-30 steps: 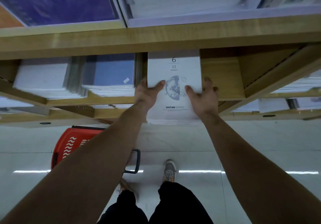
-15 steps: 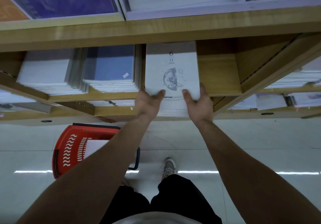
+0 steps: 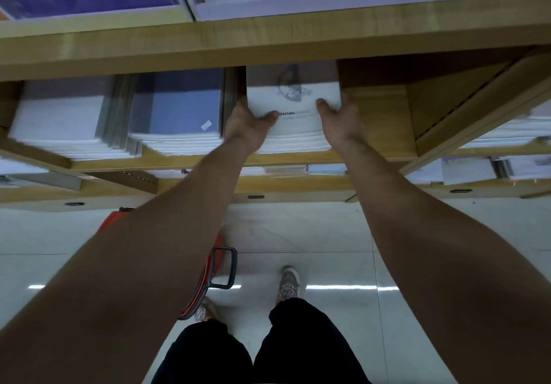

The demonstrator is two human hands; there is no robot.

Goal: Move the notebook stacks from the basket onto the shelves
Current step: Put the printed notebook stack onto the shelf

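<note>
Head view: both hands grip one white notebook stack (image 3: 293, 115) at its near corners. Left hand (image 3: 247, 121) wraps the left near corner, thumb on top of the cover; right hand (image 3: 340, 118) wraps the right near corner, thumb also on top. Fingers under the stack are hidden. Stack sits on the middle wooden shelf (image 3: 378, 121), mostly inside the bay, far end in shadow under the upper shelf board (image 3: 268, 43). Cover shows a grey graphic and "DARING" near the front edge. Just left of it, a stack with a blue cover (image 3: 179, 109) carrying a small white sticker, then a white stack (image 3: 59, 118) further left; thin grey items stand between those two. Bare shelf surface to the right of the held stack, up to a wooden divider (image 3: 447, 106). More white stacks show on the lower shelf (image 3: 298, 184) and in the bay at far right. Red basket (image 3: 217, 261) with a black handle (image 3: 222, 269) is on the tiled floor (image 3: 328, 234) below the left forearm, mostly hidden; contents can't be seen. Person's shoes and dark trousers visible at bottom centre. Frame has motion blur, worst at left.
</note>
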